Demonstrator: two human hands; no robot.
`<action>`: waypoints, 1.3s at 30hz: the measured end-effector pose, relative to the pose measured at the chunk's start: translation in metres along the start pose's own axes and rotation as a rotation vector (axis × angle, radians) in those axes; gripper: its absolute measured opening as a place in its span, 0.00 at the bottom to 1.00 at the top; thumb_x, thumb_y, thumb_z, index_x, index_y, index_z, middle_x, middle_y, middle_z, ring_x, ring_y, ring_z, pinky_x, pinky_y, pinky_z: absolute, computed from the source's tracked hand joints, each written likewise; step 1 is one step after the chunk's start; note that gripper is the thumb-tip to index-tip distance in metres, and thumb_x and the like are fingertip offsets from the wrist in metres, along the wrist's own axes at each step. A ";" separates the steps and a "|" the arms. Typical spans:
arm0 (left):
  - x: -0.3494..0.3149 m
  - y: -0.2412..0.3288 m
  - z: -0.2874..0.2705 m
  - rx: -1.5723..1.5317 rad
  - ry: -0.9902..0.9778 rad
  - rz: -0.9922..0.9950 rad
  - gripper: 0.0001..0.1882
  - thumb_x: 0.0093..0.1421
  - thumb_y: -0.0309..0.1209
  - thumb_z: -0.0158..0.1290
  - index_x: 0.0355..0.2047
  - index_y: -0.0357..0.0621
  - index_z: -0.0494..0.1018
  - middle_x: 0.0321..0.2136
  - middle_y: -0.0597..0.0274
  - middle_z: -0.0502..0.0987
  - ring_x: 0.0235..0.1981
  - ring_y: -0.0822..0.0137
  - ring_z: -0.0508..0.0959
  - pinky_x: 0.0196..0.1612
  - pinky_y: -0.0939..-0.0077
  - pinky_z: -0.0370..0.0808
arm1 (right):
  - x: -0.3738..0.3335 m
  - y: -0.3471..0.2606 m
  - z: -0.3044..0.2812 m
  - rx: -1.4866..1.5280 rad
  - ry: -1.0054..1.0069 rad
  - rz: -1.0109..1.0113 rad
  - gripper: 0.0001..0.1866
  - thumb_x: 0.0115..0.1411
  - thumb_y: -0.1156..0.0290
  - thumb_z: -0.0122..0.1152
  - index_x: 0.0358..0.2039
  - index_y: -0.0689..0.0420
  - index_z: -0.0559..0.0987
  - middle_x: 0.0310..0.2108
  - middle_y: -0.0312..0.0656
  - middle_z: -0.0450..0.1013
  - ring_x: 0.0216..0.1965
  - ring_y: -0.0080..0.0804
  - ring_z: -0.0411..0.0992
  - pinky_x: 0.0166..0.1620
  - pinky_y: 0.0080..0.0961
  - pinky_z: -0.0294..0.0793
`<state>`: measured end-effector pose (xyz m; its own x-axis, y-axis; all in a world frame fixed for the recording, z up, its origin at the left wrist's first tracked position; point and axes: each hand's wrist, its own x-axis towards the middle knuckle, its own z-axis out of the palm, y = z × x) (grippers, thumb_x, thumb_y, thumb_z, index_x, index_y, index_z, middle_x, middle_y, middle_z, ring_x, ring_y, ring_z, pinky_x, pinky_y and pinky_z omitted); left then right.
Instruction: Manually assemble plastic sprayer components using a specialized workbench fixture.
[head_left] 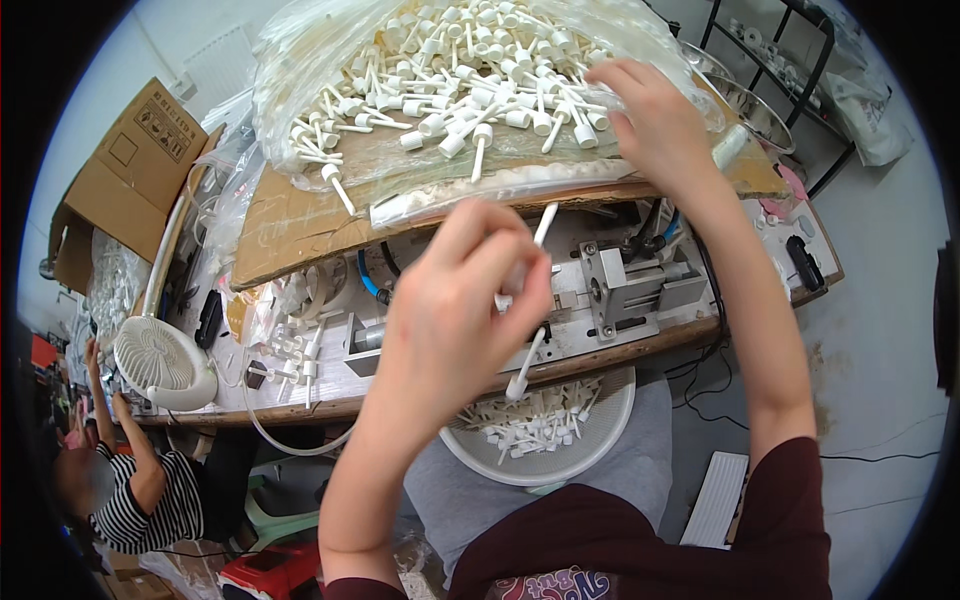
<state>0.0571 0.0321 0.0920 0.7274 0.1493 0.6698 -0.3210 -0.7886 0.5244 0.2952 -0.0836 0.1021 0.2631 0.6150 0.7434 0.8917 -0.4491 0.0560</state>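
My left hand (455, 310) is closed around a white plastic stick part (527, 360), whose ends stick out above and below the fist, over the workbench edge. Below it, on my lap, a white round basket (590, 455) holds several more such white parts. My right hand (655, 120) reaches up into a heap of white plastic stick parts (460, 70) lying on a clear plastic bag on a sheet of cardboard (290, 225); its fingers touch the parts at the heap's right edge. A small metal press fixture (630, 285) sits on the bench between my arms.
A small white fan (160, 362) stands at the bench's left end, next to a brown cardboard box (125, 165). Another person in a striped top (150, 500) sits at the lower left. Metal bowls (755, 105) and a black wire rack (800, 60) stand at the upper right.
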 end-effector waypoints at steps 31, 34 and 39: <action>-0.093 -0.013 0.050 0.473 -0.246 -0.087 0.14 0.49 0.27 0.63 0.38 0.40 0.81 0.50 0.56 0.80 0.17 0.69 0.76 0.24 0.77 0.73 | 0.049 0.012 0.040 0.559 -0.401 0.324 0.18 0.65 0.56 0.61 0.37 0.61 0.83 0.20 0.31 0.70 0.20 0.15 0.61 0.24 0.19 0.57; -0.091 -0.010 0.051 0.458 -0.232 -0.136 0.14 0.49 0.29 0.66 0.38 0.45 0.81 0.49 0.63 0.81 0.18 0.63 0.76 0.25 0.75 0.74 | 0.051 0.018 0.030 0.962 -0.397 0.611 0.14 0.61 0.59 0.65 0.41 0.55 0.83 0.29 0.38 0.75 0.25 0.24 0.68 0.30 0.22 0.66; -0.076 0.000 0.040 -0.093 -0.044 -0.416 0.27 0.56 0.28 0.63 0.57 0.43 0.72 0.53 0.50 0.77 0.31 0.67 0.82 0.32 0.76 0.81 | 0.012 -0.008 -0.004 1.304 -0.423 0.592 0.19 0.63 0.54 0.62 0.41 0.60 0.83 0.22 0.29 0.71 0.20 0.15 0.64 0.22 0.14 0.60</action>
<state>0.0261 -0.0030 0.0207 0.8311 0.4162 0.3689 -0.0467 -0.6087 0.7920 0.2896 -0.0751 0.1137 0.5760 0.7953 0.1891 0.2537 0.0460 -0.9662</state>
